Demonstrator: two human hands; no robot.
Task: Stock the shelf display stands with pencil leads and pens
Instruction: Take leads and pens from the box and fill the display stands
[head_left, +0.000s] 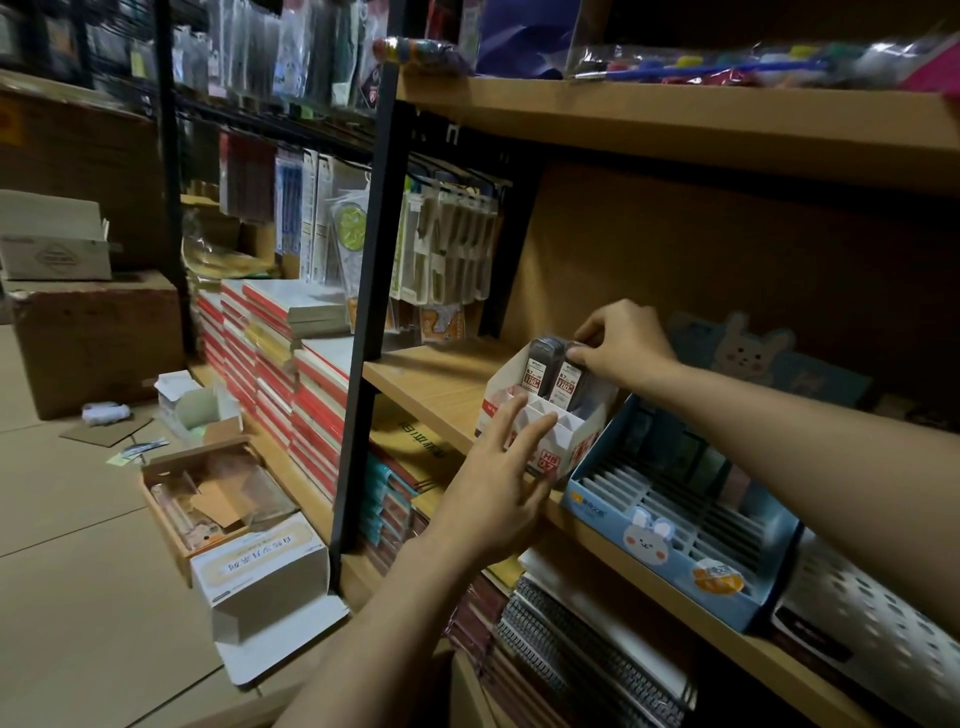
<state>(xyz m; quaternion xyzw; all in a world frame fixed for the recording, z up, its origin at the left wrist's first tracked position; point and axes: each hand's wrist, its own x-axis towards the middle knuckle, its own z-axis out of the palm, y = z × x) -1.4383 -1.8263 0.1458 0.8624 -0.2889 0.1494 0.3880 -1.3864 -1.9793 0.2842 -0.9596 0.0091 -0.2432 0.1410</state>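
The pencil lead cases (555, 375) are standing upright in the back row of the white display stand (540, 415), which is sitting on the wooden shelf (436, 384), close to its front edge. The right hand (623, 343) is pinching the top of the cases on the right with thumb and fingertips, apparently pressing them down into their slot. The left hand (498, 483) is resting against the front of the stand with its fingers spread and nearly straight, holding nothing, only steadying the box.

The stand looks like thin card, and its front compartments are standing empty, so all the weight is sitting at the back. If the right hand is pushing too hard or at an angle, the stand may be tipping or sliding toward the edge. A case may also be catching on a divider and bending it. The blue display box (670, 519) is sitting just beside the stand, so a sideways push could be shifting it too.
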